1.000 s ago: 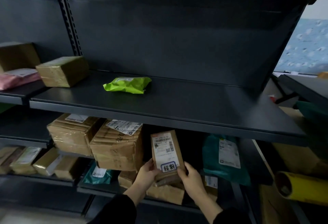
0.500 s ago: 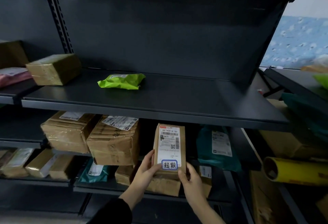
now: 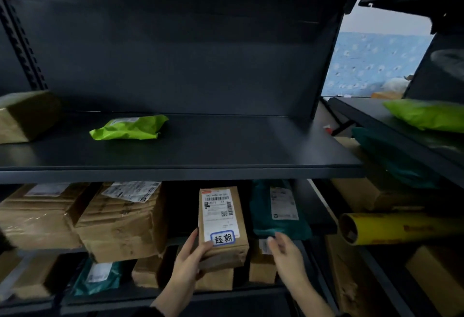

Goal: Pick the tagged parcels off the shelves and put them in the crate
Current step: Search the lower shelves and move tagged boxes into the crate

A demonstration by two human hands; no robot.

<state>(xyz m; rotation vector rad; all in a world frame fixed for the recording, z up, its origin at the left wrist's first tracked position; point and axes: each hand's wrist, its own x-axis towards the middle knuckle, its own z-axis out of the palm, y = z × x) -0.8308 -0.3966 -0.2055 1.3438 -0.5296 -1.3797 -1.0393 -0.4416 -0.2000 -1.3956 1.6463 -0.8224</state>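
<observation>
A small brown cardboard parcel [image 3: 222, 224] stands upright in front of the middle shelf, with a white shipping label and a blue-bordered handwritten tag near its bottom. My left hand [image 3: 189, 257] grips its lower left corner, thumb across the front below the tag. My right hand [image 3: 286, 250] hovers just right of the parcel, fingers relaxed and apart from it, holding nothing. No crate is in view.
The dark upper shelf [image 3: 200, 166] carries a green bag [image 3: 129, 128] and a brown box [image 3: 26, 114]. Brown boxes [image 3: 120, 224] and a teal bag [image 3: 278, 208] sit on the middle shelf. A yellow roll [image 3: 401, 227] and another green bag [image 3: 426, 117] lie at right.
My right hand has let go of the tagged parcel and moved off to the right. The left hand still holds it. The view has shifted towards the right.
</observation>
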